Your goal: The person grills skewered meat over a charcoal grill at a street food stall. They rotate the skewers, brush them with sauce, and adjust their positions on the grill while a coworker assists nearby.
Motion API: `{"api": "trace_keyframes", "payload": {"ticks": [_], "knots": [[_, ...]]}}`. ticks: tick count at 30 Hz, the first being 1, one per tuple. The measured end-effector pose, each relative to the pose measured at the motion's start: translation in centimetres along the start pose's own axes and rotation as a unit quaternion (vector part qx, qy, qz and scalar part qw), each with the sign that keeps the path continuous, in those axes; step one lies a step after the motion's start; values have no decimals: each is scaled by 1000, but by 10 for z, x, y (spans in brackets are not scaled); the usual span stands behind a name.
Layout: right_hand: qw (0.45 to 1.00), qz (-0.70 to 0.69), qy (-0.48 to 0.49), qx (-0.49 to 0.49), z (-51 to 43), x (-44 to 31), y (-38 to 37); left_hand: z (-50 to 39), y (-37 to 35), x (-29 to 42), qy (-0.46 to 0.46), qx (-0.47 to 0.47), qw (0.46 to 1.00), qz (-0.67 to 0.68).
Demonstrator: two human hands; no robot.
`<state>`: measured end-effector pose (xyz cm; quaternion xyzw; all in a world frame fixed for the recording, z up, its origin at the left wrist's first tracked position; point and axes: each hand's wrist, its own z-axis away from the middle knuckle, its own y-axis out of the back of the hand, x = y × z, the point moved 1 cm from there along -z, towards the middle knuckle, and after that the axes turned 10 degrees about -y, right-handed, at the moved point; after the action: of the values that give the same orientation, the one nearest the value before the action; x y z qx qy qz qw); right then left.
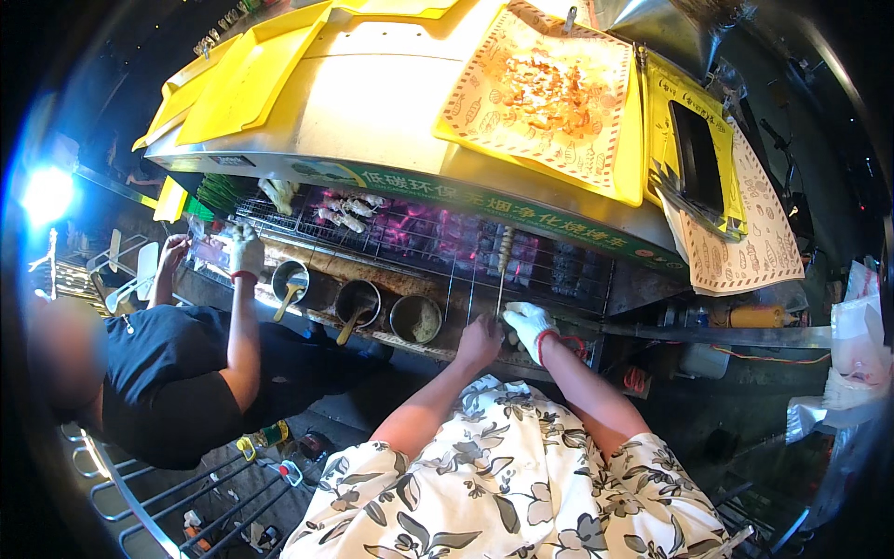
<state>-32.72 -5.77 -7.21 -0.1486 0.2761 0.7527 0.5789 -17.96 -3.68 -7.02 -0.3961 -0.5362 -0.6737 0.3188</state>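
Over the right part of a charcoal grill (447, 241) lies one food skewer (506, 251), its thin stick pointing towards me. My bare left hand (482, 339) is closed at the near end of the stick. My right hand (529, 325), in a white glove with a red cuff, is beside it at the stick; its fingertips are too small to make out. Several pale skewered pieces (349, 209) lie on the grate further left, with a pale bundle (278, 195) and green vegetables (218, 192) beyond them.
Three metal pots, one (415, 318) nearest my left hand, stand along the grill's front ledge. A co-worker in black (181, 370) works at the left end. Above the grill, a paper-lined yellow tray (538, 98) holds food; a black phone-like object (697, 157) lies right.
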Motion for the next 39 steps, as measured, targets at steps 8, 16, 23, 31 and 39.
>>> {"api": "trace_keyframes", "payload": {"ticks": [8,16,23,31,39], "knots": [[989,36,-122,77,43,107,69,-19,-29,-27,23,-36,997,-61],[880,456,-128,18,109,247,122,-16,-26,-27,107,2,988,112],[887,447,-111,14,126,302,125,-14,-12,-3,42,53,996,-61],[912,388,-124,57,81,327,133,-15,-11,-1,99,69,993,-17],[937,281,-194,75,47,330,140,-21,-11,-6,110,30,992,-56]]}}
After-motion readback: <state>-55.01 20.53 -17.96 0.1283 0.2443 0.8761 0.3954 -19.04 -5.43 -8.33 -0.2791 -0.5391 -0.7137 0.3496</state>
